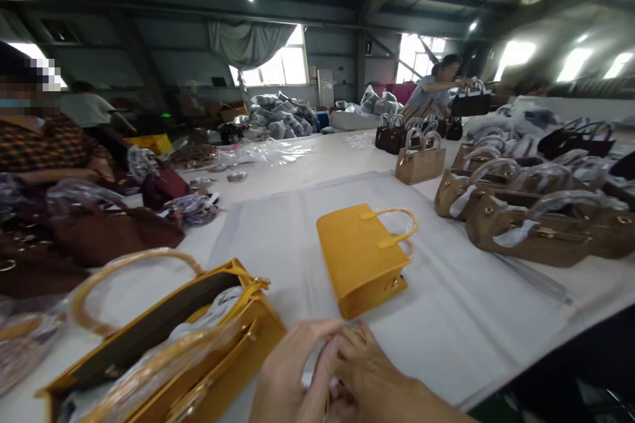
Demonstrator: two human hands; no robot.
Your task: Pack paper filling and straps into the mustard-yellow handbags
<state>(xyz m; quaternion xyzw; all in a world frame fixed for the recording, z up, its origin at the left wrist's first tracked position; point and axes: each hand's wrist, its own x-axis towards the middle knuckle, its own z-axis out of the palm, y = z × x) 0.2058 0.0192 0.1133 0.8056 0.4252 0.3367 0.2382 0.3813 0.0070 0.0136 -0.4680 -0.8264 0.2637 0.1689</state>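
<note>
My left hand [288,370] and my right hand [380,370] meet at the bottom centre, fingers curled in against each other. Between them shows a small whitish piece, mostly covered by the fingers, so its kind cannot be made out. Just beyond my hands a small yellow handbag [360,254] lies on its side on the white table, handles pointing right. To the left of my left hand stands a larger yellow handbag [258,324], open at the top, with grey stuffing inside and plastic-wrapped handles.
Brown handbags [114,231] crowd the left, near a co-worker in a checked shirt [54,145]. Tan handbags [526,228] line the right; a smaller tan bag [421,165] stands farther back. Another person [426,92] handles a dark bag [471,102]. The white table [278,225] spans the middle.
</note>
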